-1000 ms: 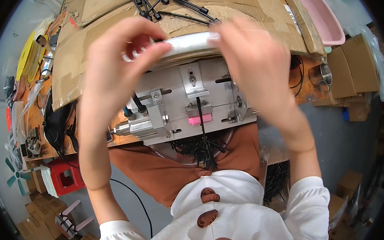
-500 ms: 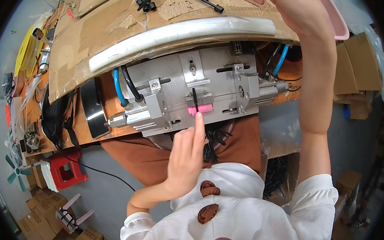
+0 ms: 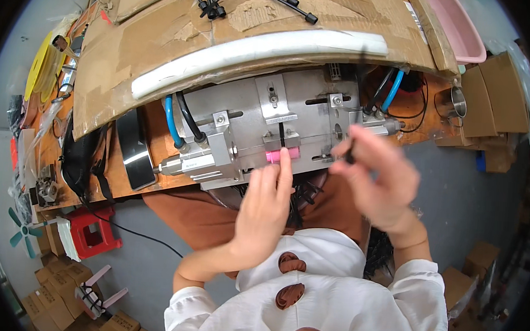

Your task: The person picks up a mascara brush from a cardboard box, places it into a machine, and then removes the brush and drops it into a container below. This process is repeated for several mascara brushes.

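In front of me a metal fixture (image 3: 195,109) lies at the table's front edge, with a clamping block on each side. A thin black rod (image 3: 282,133) rests at its middle, over a pink block (image 3: 274,156). My left hand (image 3: 264,205) has its index finger stretched out, its tip at the pink block and the rod's near end; the other fingers are loosely bent. My right hand (image 3: 379,178), smeared by motion, is by the right clamping block, its fingers closed around a slim black rod (image 3: 359,92) that points away from me.
Several black rods with thick ends (image 3: 214,4) lie on the cardboard (image 3: 182,36) above the fixture. A white padded strip (image 3: 260,47) edges it. A phone (image 3: 135,151) is left of the fixture; a metal cup (image 3: 451,103) and a pink tub (image 3: 464,32) are at right.
My right hand has come down from over the cardboard toward the fixture's right side, bringing a black rod. My left index finger stays at the pink block.
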A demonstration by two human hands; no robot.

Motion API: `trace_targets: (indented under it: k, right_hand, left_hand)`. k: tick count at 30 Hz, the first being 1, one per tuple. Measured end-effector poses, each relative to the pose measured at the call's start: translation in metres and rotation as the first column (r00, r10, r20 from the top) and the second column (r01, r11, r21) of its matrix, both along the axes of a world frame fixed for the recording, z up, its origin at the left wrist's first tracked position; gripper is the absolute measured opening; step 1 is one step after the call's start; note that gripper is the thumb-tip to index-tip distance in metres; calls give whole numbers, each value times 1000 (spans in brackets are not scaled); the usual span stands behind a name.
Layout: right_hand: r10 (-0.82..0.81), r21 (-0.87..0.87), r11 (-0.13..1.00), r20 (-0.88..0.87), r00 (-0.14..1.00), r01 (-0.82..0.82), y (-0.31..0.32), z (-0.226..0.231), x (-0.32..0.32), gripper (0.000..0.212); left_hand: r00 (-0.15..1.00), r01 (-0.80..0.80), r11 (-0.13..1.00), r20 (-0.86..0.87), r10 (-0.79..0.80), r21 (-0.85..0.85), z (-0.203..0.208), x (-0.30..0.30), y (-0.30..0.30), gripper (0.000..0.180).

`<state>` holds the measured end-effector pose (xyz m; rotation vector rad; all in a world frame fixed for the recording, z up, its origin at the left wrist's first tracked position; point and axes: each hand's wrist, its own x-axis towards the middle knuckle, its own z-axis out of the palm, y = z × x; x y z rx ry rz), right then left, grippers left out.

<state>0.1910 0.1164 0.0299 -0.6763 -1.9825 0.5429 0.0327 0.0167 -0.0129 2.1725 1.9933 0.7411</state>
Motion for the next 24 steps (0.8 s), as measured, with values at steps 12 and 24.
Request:
trace_targets:
  k: [12,24]
  right_hand:
    - [70,4,997,313,947,-75,-38,-69,-29,66]
    - [-342,422,886,313,886,193,77,39,-50,26]
  left_hand:
    - [994,69,998,85,-69,9,92,-176,193,25]
    - [951,-101,992,300,76,69,103,-161,85,25]
